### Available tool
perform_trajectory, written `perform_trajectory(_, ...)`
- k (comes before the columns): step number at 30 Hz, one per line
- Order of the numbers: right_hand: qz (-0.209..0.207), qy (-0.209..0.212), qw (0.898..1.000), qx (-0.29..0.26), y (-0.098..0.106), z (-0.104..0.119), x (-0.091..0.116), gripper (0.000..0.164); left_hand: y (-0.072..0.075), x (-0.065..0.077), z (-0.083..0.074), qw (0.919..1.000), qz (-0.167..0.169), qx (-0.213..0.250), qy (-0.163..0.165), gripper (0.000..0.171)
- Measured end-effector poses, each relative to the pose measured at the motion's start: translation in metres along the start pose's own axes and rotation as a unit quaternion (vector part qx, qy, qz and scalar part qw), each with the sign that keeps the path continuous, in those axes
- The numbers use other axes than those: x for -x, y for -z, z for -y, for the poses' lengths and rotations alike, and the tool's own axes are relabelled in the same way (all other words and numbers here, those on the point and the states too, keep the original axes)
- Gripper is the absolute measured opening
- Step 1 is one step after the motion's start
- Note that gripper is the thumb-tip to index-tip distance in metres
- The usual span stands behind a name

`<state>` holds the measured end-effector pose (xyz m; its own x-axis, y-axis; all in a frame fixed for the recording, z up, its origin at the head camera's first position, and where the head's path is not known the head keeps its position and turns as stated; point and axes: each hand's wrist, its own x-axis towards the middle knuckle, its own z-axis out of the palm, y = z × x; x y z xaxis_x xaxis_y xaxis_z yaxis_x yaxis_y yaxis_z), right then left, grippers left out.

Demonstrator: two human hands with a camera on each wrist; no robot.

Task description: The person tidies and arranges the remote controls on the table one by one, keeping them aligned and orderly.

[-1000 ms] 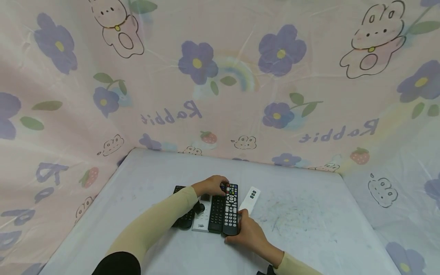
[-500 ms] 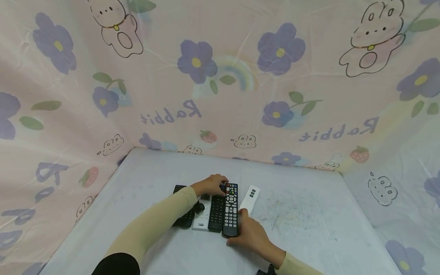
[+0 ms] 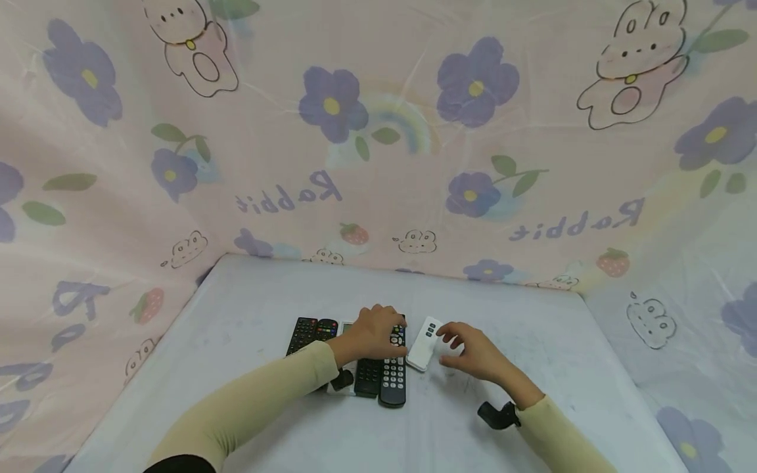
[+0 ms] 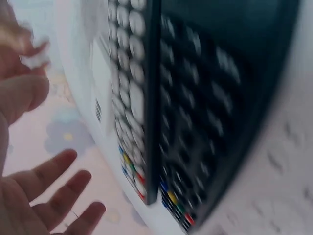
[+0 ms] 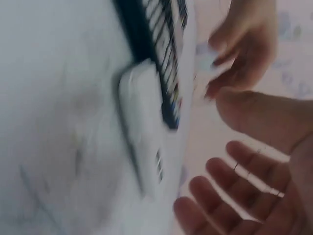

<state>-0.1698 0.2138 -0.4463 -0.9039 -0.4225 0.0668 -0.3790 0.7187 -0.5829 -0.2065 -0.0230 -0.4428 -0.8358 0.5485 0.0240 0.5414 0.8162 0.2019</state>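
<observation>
My left hand (image 3: 371, 336) is over the row of remote controls, fingers spread, holding nothing. Under and beside it lies a black remote with white buttons (image 3: 393, 384), the rightmost of the row. A plain black remote (image 3: 368, 381) runs along its left side. Just right of the row, a slim white remote (image 3: 423, 345) lies slanted, with a few dark buttons near its far end. Beside that white remote is my right hand (image 3: 481, 357), fingers loosely bent and thumb apart; the right wrist view shows a gap between this hand (image 5: 264, 171) and the white remote (image 5: 142, 122).
A silver-white remote (image 3: 347, 326), partly hidden by the left arm, and two more black remotes, one at the far left (image 3: 303, 333), complete the group. They lie on a white-covered table (image 3: 503, 315). Patterned curtain (image 3: 378, 177) hangs around the back and sides.
The right hand has left the black remote's near end and moved right and away from me, beside the white remote. The left hand has lifted off the remotes' far ends, its fingers spreading.
</observation>
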Motion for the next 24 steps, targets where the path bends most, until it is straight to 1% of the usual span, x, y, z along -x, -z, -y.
perform_trajectory(3,-0.002,0.015,1.000,-0.015,0.004,-0.017,-0.009,0.045,-0.001,0.007,-0.012,0.9996,-0.015,-0.024,0.004,0.054)
perform_trajectory(5,-0.004,0.011,1.000,-0.019,0.005,-0.028,-0.013,0.046,-0.004,0.012,-0.019,0.9989,-0.035,-0.028,0.012,0.055)
perform_trajectory(9,-0.010,-0.005,1.000,-0.020,0.006,-0.044,-0.019,0.048,-0.009,0.022,-0.033,0.9956,-0.076,-0.015,0.052,0.059)
perform_trajectory(12,-0.009,-0.001,1.000,-0.022,0.008,-0.053,-0.023,0.048,-0.010,0.028,-0.041,0.9898,-0.107,-0.004,0.093,0.062)
perform_trajectory(14,-0.004,0.010,1.000,-0.018,0.010,-0.059,-0.027,0.049,-0.013,0.030,-0.046,0.9834,-0.136,0.006,0.120,0.062)
perform_trajectory(16,0.007,0.015,1.000,-0.015,0.011,-0.064,-0.031,0.050,-0.017,0.032,-0.052,0.9747,-0.166,0.018,0.148,0.061)
perform_trajectory(20,0.036,0.015,0.999,-0.012,0.012,-0.071,-0.040,0.053,-0.032,0.033,-0.063,0.9518,-0.219,0.066,0.204,0.059)
perform_trajectory(23,0.055,0.018,0.998,-0.011,0.011,-0.077,-0.048,0.054,-0.041,0.029,-0.072,0.9359,-0.245,0.099,0.232,0.059)
perform_trajectory(24,0.059,0.018,0.998,-0.011,0.010,-0.078,-0.050,0.055,-0.044,0.028,-0.074,0.9322,-0.252,0.106,0.237,0.059)
